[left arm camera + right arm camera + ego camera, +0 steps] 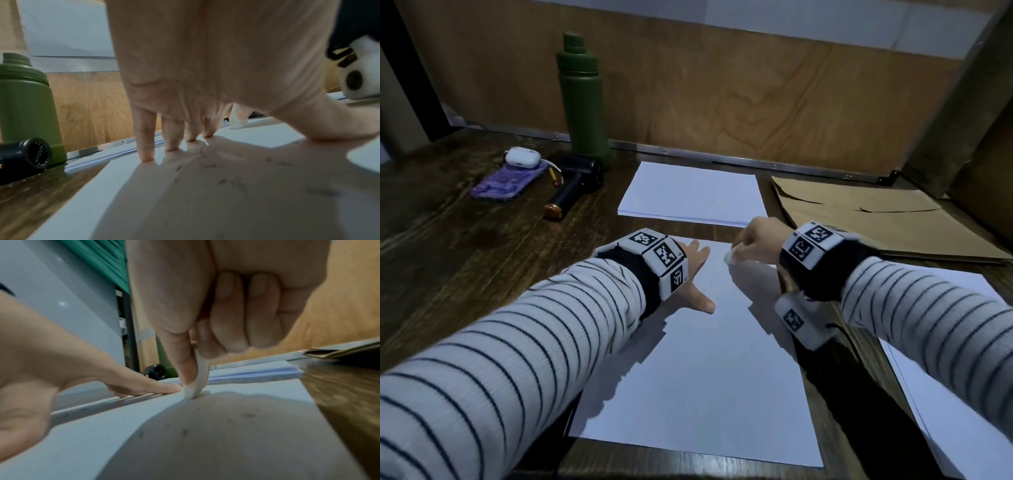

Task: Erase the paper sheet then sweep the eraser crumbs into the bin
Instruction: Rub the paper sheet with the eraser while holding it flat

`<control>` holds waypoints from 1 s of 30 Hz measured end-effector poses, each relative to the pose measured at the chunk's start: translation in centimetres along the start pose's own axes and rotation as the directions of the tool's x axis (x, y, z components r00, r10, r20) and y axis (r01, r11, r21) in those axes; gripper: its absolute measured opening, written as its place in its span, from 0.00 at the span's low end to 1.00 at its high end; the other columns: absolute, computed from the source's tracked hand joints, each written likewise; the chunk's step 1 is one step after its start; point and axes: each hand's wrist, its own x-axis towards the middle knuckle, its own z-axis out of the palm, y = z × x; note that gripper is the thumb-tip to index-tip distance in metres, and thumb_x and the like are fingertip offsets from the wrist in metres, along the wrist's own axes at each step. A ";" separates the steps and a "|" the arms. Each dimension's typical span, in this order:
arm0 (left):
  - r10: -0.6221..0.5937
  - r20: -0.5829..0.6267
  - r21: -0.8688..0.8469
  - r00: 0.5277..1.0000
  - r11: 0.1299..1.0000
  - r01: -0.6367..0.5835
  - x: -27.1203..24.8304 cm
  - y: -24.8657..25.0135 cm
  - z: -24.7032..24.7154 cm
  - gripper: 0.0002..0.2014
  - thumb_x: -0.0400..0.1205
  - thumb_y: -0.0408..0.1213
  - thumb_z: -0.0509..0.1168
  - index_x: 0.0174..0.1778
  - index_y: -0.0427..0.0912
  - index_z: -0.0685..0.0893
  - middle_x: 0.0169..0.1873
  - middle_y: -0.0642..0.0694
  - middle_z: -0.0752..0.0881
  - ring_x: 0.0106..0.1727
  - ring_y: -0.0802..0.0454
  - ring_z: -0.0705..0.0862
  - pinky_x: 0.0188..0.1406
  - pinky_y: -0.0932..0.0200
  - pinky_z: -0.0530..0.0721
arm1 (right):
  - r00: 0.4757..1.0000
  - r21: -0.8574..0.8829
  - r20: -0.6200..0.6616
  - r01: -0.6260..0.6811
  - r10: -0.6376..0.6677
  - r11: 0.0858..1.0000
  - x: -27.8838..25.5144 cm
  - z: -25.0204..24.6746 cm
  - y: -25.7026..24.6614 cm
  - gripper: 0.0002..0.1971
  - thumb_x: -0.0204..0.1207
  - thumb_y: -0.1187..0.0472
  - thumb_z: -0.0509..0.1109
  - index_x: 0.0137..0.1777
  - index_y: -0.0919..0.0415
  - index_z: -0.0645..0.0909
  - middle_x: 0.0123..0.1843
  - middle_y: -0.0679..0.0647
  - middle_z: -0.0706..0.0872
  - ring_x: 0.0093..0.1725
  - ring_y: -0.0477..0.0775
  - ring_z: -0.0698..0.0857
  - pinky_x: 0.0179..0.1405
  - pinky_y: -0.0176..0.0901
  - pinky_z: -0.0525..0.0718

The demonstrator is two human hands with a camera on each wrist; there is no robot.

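Paper sheet on the tabletop, pinned by the flat, spread left hand, could crease if the right hand, pinching the eraser near its far edge, rubs too hard

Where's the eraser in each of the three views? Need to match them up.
Head: the white eraser sits upper centre, pinched by the right hand at the far end of the paper sheet.
Left wrist: right of centre, a white wedge behind the left hand.
Right wrist: centre, its tip on the sheet.
Shared landmark: green bottle.
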 end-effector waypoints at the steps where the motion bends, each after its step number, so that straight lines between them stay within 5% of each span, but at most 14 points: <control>1: 0.001 -0.001 0.000 1.000 1.000 -0.001 0.0 0.0 0.0 0.54 0.73 0.70 0.61 0.84 0.45 0.39 0.84 0.44 0.42 0.83 0.39 0.56 0.79 0.43 0.58 | 1.000 -0.026 -0.009 0.020 -0.021 0.999 0.0 0.2 0.0 0.15 0.74 0.50 0.71 0.55 0.56 0.89 0.55 0.53 0.90 0.53 0.51 0.84 0.49 0.40 0.80; 2: 0.000 -0.001 -0.001 1.000 1.000 0.000 0.1 -0.1 0.1 0.54 0.73 0.70 0.61 0.84 0.45 0.39 0.84 0.44 0.42 0.83 0.39 0.56 0.79 0.42 0.58 | 0.998 -0.042 0.010 0.056 -0.056 0.998 -0.5 0.4 0.0 0.15 0.75 0.50 0.69 0.56 0.56 0.89 0.52 0.50 0.91 0.52 0.49 0.85 0.50 0.38 0.81; 4: -0.005 0.004 -0.008 1.000 1.000 0.005 0.3 -0.2 0.2 0.55 0.72 0.71 0.61 0.84 0.46 0.39 0.84 0.44 0.41 0.83 0.39 0.56 0.80 0.41 0.58 | 0.986 -0.011 0.111 0.130 -0.128 0.991 -2.2 0.5 0.1 0.14 0.75 0.49 0.69 0.53 0.53 0.90 0.30 0.39 0.87 0.35 0.39 0.82 0.37 0.33 0.77; 6: -0.012 0.016 -0.009 1.000 1.000 0.012 0.4 -0.2 0.2 0.56 0.71 0.71 0.61 0.84 0.46 0.38 0.84 0.45 0.41 0.83 0.38 0.55 0.80 0.40 0.58 | 0.961 0.034 0.233 0.145 -0.149 0.989 -3.5 0.4 0.3 0.12 0.73 0.45 0.70 0.48 0.48 0.91 0.22 0.40 0.83 0.27 0.38 0.78 0.32 0.32 0.74; 8: -0.012 0.016 -0.008 1.000 1.000 0.012 0.4 -0.2 0.2 0.56 0.71 0.72 0.61 0.84 0.46 0.38 0.84 0.45 0.41 0.83 0.38 0.56 0.79 0.40 0.59 | 0.961 0.040 0.244 0.122 -0.128 0.992 -3.4 -0.1 0.4 0.13 0.71 0.44 0.71 0.49 0.47 0.90 0.36 0.42 0.90 0.39 0.37 0.84 0.43 0.38 0.82; 10: -0.004 0.006 -0.013 1.000 1.000 0.004 0.3 -0.2 0.2 0.55 0.72 0.71 0.60 0.84 0.46 0.38 0.84 0.45 0.41 0.83 0.38 0.56 0.79 0.41 0.58 | 0.987 0.017 0.148 0.068 -0.070 0.998 -1.9 -0.5 0.5 0.15 0.71 0.46 0.72 0.53 0.51 0.90 0.47 0.48 0.90 0.49 0.48 0.84 0.48 0.41 0.83; 14: -0.010 0.010 -0.009 1.000 1.000 0.010 0.1 -0.1 0.0 0.55 0.73 0.70 0.61 0.84 0.47 0.38 0.84 0.45 0.41 0.84 0.39 0.55 0.79 0.42 0.58 | 0.999 0.020 0.018 0.030 -0.031 0.999 -0.6 -0.5 0.3 0.16 0.73 0.49 0.71 0.56 0.57 0.89 0.44 0.50 0.87 0.45 0.47 0.81 0.38 0.34 0.76; 17: -0.013 0.013 -0.005 1.000 1.000 0.013 0.2 -0.1 0.0 0.55 0.72 0.71 0.61 0.84 0.47 0.38 0.84 0.45 0.41 0.83 0.39 0.56 0.79 0.41 0.59 | 0.981 0.018 0.166 0.104 -0.105 0.994 -2.6 -0.2 0.6 0.16 0.75 0.46 0.69 0.55 0.52 0.89 0.30 0.43 0.83 0.30 0.42 0.76 0.33 0.33 0.73; 19: -0.015 0.014 -0.011 1.000 1.000 0.015 0.3 -0.2 0.1 0.55 0.71 0.71 0.61 0.84 0.47 0.38 0.84 0.45 0.41 0.83 0.39 0.56 0.79 0.40 0.59 | 0.953 0.024 0.282 0.106 -0.108 0.994 -3.8 -0.4 0.7 0.15 0.73 0.43 0.69 0.51 0.49 0.90 0.26 0.39 0.84 0.29 0.39 0.79 0.35 0.32 0.76; 21: -0.015 0.012 -0.016 1.000 1.000 0.016 0.3 -0.2 0.1 0.55 0.72 0.71 0.61 0.84 0.47 0.38 0.84 0.45 0.41 0.83 0.39 0.56 0.79 0.41 0.59 | 0.952 0.049 0.286 0.095 -0.105 0.994 -3.5 -0.7 0.9 0.14 0.71 0.43 0.71 0.51 0.48 0.90 0.38 0.35 0.89 0.42 0.37 0.84 0.51 0.38 0.83; 23: -0.020 0.010 -0.021 1.000 1.000 0.020 0.1 -0.2 0.1 0.55 0.72 0.71 0.61 0.84 0.47 0.37 0.84 0.46 0.41 0.83 0.39 0.56 0.79 0.42 0.59 | 0.982 0.068 0.179 0.045 -0.057 0.997 -2.0 -0.6 1.0 0.15 0.70 0.46 0.72 0.53 0.50 0.90 0.52 0.45 0.91 0.54 0.46 0.85 0.61 0.44 0.82; 27: -0.020 0.006 -0.013 1.000 1.000 0.020 -0.2 0.1 0.0 0.54 0.72 0.71 0.61 0.84 0.48 0.38 0.84 0.47 0.41 0.83 0.40 0.57 0.79 0.42 0.60 | 1.000 0.031 -0.026 0.010 -0.009 0.999 -0.8 -0.2 0.8 0.15 0.73 0.51 0.71 0.55 0.56 0.90 0.51 0.52 0.89 0.51 0.50 0.83 0.43 0.38 0.81; 30: -0.021 0.009 -0.012 1.000 1.000 0.021 -0.1 0.1 -0.1 0.55 0.72 0.71 0.61 0.84 0.48 0.38 0.84 0.46 0.41 0.83 0.40 0.56 0.79 0.41 0.60 | 0.985 -0.003 0.147 0.089 -0.088 0.996 -2.1 -0.1 0.9 0.14 0.75 0.49 0.69 0.54 0.54 0.90 0.39 0.52 0.88 0.37 0.47 0.81 0.39 0.40 0.78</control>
